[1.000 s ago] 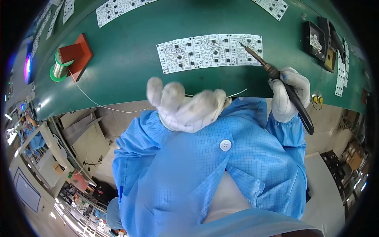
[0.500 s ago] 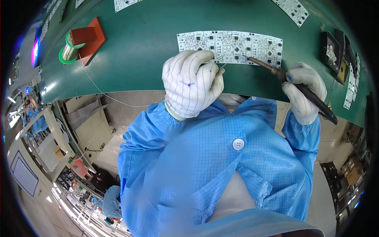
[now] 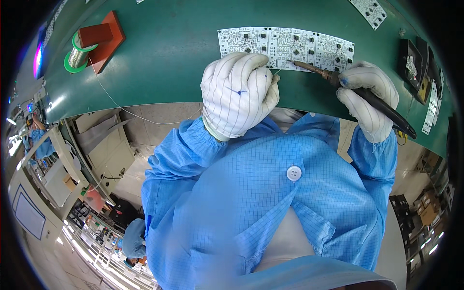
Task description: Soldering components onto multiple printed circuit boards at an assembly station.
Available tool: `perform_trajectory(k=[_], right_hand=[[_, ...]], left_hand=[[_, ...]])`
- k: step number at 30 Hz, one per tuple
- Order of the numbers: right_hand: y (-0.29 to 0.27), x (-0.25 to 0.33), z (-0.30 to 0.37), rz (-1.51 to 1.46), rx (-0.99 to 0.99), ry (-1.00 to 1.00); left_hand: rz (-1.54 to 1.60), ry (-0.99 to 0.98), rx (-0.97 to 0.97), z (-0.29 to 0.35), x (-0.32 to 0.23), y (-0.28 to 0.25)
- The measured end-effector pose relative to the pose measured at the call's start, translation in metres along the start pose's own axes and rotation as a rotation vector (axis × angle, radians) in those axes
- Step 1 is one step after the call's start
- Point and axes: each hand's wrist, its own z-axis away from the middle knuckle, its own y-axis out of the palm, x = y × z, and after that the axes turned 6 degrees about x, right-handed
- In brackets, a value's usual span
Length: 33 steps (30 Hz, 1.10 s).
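A white circuit board panel (image 3: 333, 50) with small black parts lies on the green bench mat in front of me. My right hand (image 3: 369, 96), in a white striped glove, grips a soldering iron (image 3: 374, 102) by its dark handle. Its tip points left and is over the middle section of the board. My left hand (image 3: 237, 94), also gloved, is closed at the board's near edge and covers part of its left section. From its fingers a short end of solder wire (image 3: 278, 72) sticks out. The wire trails from that hand back to a green-rimmed spool (image 3: 77, 57).
The spool sits on a red-brown holder (image 3: 113, 41) at the left of the green mat (image 3: 164, 63). Dark trays (image 3: 411, 65) with small parts stand at the right. Further circuit boards (image 3: 369, 12) lie at the far edge and right side. Another person (image 3: 134, 239) is at lower left.
The iron's tip has shifted left along the board, toward my left hand. The board, spool and trays appear slightly higher in the view. Both hands keep their grips.
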Motion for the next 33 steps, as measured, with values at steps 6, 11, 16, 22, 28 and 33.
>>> perform_trajectory(k=[6, 11, 16, 22, 28, 33], right_hand=[[0.002, -0.002, 0.0, -0.02, 0.011, 0.013], [-0.001, -0.004, 0.0, -0.028, 0.039, 0.012], [-0.001, -0.007, 0.0, 0.028, 0.033, -0.036], [0.0, -0.007, 0.003, 0.021, 0.024, -0.082], [0.011, -0.01, 0.011, 0.06, -0.053, -0.236], [0.018, -0.016, 0.015, 0.057, -0.062, -0.28]], left_hand=[[-0.012, -0.001, -0.018, 0.0, 0.0, 0.002], [-0.006, 0.008, -0.012, 0.001, 0.001, 0.003], [0.022, 0.013, -0.001, 0.002, 0.002, 0.002], [0.036, 0.02, 0.021, 0.002, 0.002, 0.0], [0.039, 0.027, 0.021, 0.002, 0.001, 0.0], [0.034, 0.04, 0.018, 0.001, 0.002, 0.001]])
